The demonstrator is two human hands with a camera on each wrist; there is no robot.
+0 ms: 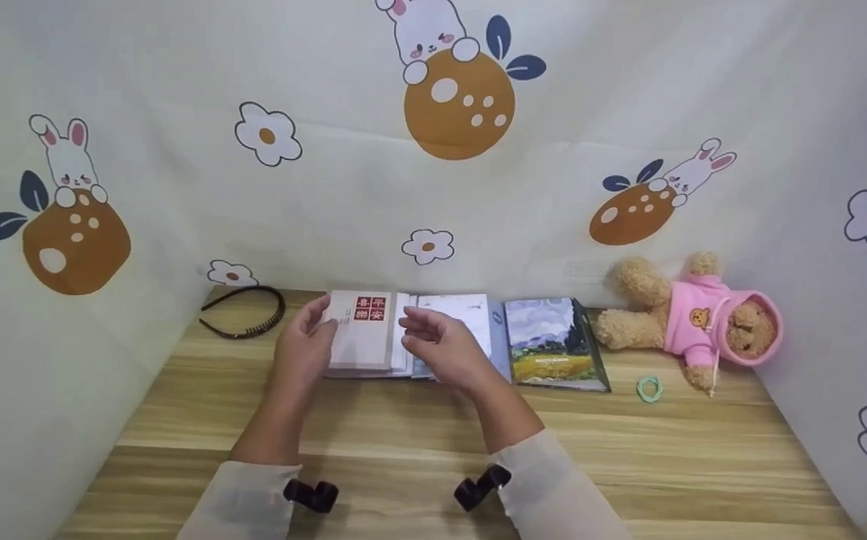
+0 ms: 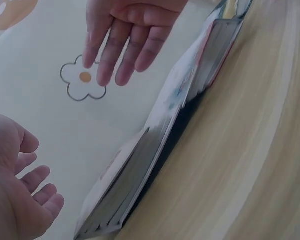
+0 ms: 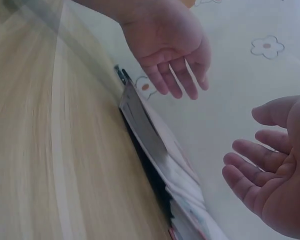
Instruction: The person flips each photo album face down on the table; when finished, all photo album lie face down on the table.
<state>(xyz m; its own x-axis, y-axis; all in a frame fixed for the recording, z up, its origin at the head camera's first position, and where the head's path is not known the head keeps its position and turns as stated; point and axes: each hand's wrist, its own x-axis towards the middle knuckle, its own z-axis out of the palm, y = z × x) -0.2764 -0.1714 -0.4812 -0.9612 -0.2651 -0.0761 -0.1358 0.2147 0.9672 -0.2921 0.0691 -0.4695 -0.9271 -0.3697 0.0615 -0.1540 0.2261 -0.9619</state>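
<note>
My left hand (image 1: 303, 349) hovers at the left edge of a cream book (image 1: 362, 341) with a red square of characters on its cover. My right hand (image 1: 452, 351) is over a book with a white and light blue cover (image 1: 472, 319), near the cream book's right side. Both hands have relaxed, slightly bent fingers and hold nothing; the palms face each other. In the left wrist view, the cream book (image 2: 112, 172) lies atop another volume, and air shows between it and the left hand (image 2: 20, 185). The right wrist view shows the right hand (image 3: 275, 165) likewise apart from the books.
A book with a painted landscape cover (image 1: 553, 341) lies right of the others. Beyond it are a teddy bear in a pink hoodie (image 1: 696, 319) and a green ring-shaped band (image 1: 649, 389). A black headband (image 1: 259, 330) rests at the back left. Printed fabric walls surround the wooden table (image 1: 381, 427).
</note>
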